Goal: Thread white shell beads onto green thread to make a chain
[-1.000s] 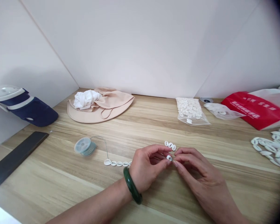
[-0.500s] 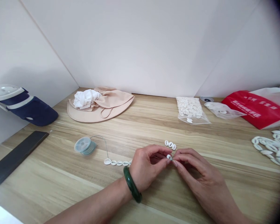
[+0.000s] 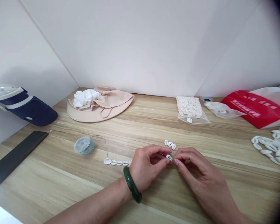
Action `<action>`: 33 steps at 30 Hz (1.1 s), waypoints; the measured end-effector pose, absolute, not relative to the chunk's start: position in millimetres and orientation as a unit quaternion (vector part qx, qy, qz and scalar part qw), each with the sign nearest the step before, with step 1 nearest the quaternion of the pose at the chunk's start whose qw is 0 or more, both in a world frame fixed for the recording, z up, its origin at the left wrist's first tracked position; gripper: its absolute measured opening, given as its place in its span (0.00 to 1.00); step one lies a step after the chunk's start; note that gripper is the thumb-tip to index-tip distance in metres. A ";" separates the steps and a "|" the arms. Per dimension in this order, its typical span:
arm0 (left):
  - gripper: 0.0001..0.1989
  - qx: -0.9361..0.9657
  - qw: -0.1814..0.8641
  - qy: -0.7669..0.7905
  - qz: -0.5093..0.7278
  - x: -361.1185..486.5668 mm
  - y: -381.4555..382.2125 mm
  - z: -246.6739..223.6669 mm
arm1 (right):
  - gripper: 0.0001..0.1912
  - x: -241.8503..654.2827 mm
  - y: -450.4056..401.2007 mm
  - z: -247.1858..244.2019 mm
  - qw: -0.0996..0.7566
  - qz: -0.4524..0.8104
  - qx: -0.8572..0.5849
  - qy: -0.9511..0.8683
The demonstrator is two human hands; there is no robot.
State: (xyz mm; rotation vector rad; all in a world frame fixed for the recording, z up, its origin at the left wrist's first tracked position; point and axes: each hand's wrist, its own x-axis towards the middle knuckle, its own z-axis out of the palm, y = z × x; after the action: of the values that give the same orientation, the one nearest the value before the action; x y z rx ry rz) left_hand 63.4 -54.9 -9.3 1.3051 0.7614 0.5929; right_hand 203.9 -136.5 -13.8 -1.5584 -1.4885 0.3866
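Observation:
Between the thumb and forefinger of my left hand (image 3: 150, 168) is a small white cowrie shell (image 3: 169, 157). My right hand (image 3: 198, 174) pinches at the shell's right end, with what looks like the cord's tip between thumb and finger. A strand of shells (image 3: 119, 163) on pale blue-grey cord runs leftward from under my left hand. That cord leads up to a clear spool (image 3: 85, 145) lying on the table. Just beyond my fingertips are three loose cowrie shells (image 3: 170, 144) in a row. My left palm hides part of the strand.
At the back right lie a clear bag of shells (image 3: 190, 107), a smaller bag (image 3: 224, 110) and a red-and-white bag (image 3: 254, 107). Strung shells (image 3: 272, 147) heap at the right edge. A beige hat (image 3: 116, 104), navy bottle holder (image 3: 35, 109) and dark bar (image 3: 16, 157) are leftward.
The shell in my left fingers has turned slightly, showing more of its slot. My right fingertips have shifted a little to the right. The spool and loose shells stay put.

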 end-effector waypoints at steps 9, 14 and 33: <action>0.13 0.543 0.727 0.336 0.253 64.5 -56.1 -12.0 | 0.04 201.5 -135.2 -15.4 0.461 0.146 -0.631 -0.607; 0.13 0.518 0.748 0.332 0.251 64.8 -56.4 -12.7 | 0.05 202.5 -136.7 -19.9 0.455 0.106 -0.623 -0.627; 0.09 0.544 0.723 0.327 0.273 64.1 -55.8 -6.9 | 0.02 202.7 -136.7 -16.6 0.521 0.260 -0.624 -0.521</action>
State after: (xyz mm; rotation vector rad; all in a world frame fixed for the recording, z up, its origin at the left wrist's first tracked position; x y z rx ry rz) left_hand 64.1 -55.8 -6.9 1.2009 0.7220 0.6031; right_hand 202.7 -136.7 -16.6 -1.4967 -1.2483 0.6242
